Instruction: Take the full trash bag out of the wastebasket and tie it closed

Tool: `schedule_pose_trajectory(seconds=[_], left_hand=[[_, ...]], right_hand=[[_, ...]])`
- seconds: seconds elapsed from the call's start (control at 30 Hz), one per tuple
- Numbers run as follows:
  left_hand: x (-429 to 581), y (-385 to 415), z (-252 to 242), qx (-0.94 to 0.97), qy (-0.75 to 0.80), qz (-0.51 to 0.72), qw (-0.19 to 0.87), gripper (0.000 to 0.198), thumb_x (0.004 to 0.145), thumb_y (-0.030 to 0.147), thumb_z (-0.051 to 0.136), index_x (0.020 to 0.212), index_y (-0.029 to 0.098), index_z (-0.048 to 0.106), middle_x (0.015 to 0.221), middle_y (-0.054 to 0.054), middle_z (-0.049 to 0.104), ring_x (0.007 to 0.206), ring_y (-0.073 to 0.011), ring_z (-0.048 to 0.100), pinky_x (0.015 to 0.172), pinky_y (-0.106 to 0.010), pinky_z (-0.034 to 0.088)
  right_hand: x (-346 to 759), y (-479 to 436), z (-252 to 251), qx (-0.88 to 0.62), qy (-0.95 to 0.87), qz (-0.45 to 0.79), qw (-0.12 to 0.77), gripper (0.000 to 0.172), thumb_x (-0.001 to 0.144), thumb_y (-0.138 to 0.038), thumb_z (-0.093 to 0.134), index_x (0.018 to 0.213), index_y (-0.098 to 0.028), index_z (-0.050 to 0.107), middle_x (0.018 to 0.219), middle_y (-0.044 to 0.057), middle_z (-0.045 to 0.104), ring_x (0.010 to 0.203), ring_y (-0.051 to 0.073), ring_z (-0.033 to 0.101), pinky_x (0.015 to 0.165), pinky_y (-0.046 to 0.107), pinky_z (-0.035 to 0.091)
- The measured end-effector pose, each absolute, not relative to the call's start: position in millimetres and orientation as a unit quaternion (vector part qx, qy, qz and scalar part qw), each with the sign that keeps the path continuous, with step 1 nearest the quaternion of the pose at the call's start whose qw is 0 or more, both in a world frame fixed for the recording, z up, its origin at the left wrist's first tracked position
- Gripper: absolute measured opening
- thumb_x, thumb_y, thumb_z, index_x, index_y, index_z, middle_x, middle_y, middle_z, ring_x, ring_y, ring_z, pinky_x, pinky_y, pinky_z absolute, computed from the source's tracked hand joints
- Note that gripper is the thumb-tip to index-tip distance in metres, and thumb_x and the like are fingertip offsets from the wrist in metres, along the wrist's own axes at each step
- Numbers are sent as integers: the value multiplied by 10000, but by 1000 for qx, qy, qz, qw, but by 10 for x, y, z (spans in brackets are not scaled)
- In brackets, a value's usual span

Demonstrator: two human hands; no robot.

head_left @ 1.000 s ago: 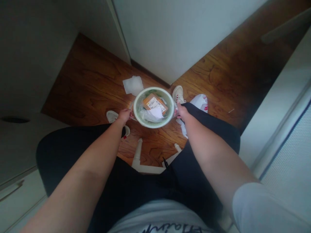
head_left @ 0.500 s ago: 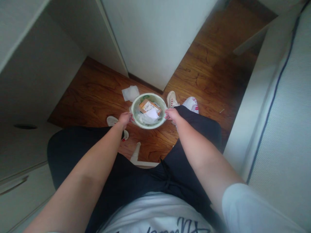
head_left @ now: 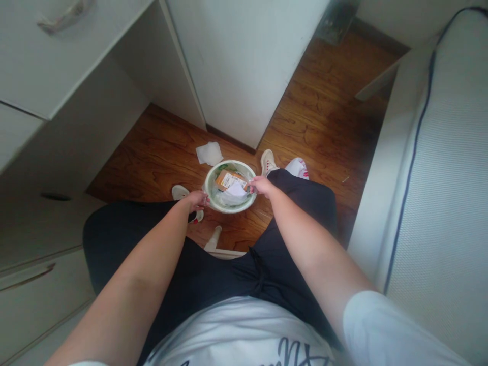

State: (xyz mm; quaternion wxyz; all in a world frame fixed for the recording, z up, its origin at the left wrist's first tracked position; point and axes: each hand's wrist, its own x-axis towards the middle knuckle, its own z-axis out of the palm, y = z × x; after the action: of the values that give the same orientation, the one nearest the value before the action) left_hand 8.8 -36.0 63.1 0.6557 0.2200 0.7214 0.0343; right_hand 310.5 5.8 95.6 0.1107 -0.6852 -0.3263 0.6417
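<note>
My left hand point(head_left: 196, 201) and right hand point(head_left: 262, 186) extend forward and down, the forearms converging from the elbows with the wrists nearly straight. Both hands are closed on opposite sides of the rim of a round, pale green plastic bowl point(head_left: 229, 208), the fingers bent over the smooth edge in a pinching grip. The bowl sits between my hands, seen against a glossy brown wood-grain floor point(head_left: 152, 152) and just ahead of my dark fabric trousers point(head_left: 198, 269). Inside it lie a flat tan cardboard package with a white printed label point(head_left: 227, 179) and a crumpled sheet of thin white material point(head_left: 234, 195). A folded white paper towel point(head_left: 209, 153) lies on the floor just beyond the bowl. A white sneaker point(head_left: 268, 162) stands to the bowl's right, near a crumpled white plastic bag point(head_left: 297, 168); a second white sneaker point(head_left: 180, 192) lies to its left.
</note>
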Motion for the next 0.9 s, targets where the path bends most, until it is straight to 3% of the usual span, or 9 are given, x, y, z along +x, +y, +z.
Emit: schedule_pose_trajectory(seconds=[0.3, 0.63, 0.73, 0.9], left_hand=[[36, -520, 673, 236, 732, 14, 640, 59, 879, 253, 691, 905, 221, 648, 785, -87, 750, 846, -278, 739, 679, -326, 479], [59, -483, 637, 210, 725, 64, 652, 218, 906, 418, 737, 982, 223, 675, 879, -75, 766, 741, -236, 715, 679, -326, 479], [70, -473, 622, 220, 721, 87, 651, 167, 934, 376, 707, 915, 211, 693, 848, -80, 749, 714, -223, 675, 651, -318, 463], [71, -457, 576, 234, 718, 93, 649, 243, 887, 367, 781, 758, 194, 668, 749, -79, 702, 656, -216, 620, 636, -322, 456]], right_hand=[[3000, -44, 1130, -682, -362, 630, 81, 430, 1079, 12, 591, 679, -141, 627, 629, 19, 674, 547, 108, 566, 527, 180, 373], [2972, -44, 1184, -698, -362, 616, 51, 356, 1101, -14, 598, 775, -141, 664, 700, 0, 708, 601, 102, 618, 516, 185, 357], [2970, -44, 1188, -702, -362, 612, 46, 375, 1105, -11, 559, 768, -148, 650, 677, -15, 691, 577, 99, 613, 494, 196, 326], [2991, -49, 1151, -698, -367, 614, 47, 334, 1092, -35, 580, 787, -149, 652, 714, -4, 718, 629, 105, 653, 513, 191, 338]])
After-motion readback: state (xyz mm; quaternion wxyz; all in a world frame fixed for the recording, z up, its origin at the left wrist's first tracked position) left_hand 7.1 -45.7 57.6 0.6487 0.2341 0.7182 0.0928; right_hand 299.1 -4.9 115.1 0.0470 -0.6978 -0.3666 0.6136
